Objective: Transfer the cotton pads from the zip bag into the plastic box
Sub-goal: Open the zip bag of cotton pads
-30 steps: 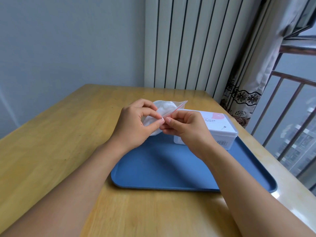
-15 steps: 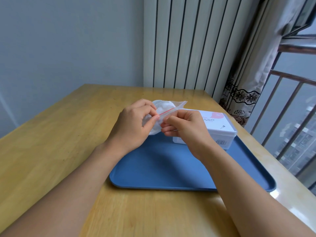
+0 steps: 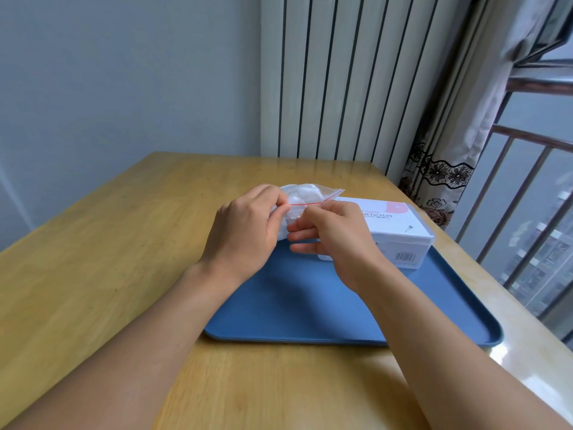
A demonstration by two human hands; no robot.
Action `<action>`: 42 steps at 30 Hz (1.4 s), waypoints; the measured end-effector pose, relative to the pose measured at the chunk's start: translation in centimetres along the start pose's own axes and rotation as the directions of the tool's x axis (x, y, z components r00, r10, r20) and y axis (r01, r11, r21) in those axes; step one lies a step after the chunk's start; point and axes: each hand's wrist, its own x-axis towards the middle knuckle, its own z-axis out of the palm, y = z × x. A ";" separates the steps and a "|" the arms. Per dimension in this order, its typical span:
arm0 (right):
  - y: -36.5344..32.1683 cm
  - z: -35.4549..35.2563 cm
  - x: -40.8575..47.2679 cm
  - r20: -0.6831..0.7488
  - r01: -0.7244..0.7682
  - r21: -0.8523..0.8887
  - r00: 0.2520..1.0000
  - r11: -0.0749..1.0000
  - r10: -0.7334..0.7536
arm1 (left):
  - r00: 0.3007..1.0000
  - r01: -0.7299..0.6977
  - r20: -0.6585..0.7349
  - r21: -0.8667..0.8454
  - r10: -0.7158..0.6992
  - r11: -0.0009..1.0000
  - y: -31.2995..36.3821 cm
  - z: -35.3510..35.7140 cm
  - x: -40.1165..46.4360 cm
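A clear zip bag (image 3: pixel 307 195) with a red seal line holds white cotton pads and is lifted above the far left part of the blue tray (image 3: pixel 310 305). My left hand (image 3: pixel 248 231) pinches the bag's mouth on the left. My right hand (image 3: pixel 335 237) pinches the mouth on the right, its lower fingers spread below. The two pinch points sit slightly apart along the red line. The white plastic box (image 3: pixel 400 231), lid closed and printed "COSMETIC PUFF", stands on the tray's far right, partly behind my right hand.
The tray lies on a wooden table (image 3: pixel 108 259). A white ribbed radiator (image 3: pixel 341 72) stands behind the table, with a lace-trimmed curtain (image 3: pixel 440 169) and a window railing (image 3: pixel 527 197) at the right.
My two hands have drawn slightly apart along the bag's red seal. My right hand's lower fingers have spread out beneath the bag.
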 end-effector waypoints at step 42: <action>-0.3 -2.0 -0.4 0.064 -0.054 -0.707 0.988 0.705 0.139 | 0.978 0.173 0.144 -0.151 -0.152 0.973 -1.8 -0.9 0.6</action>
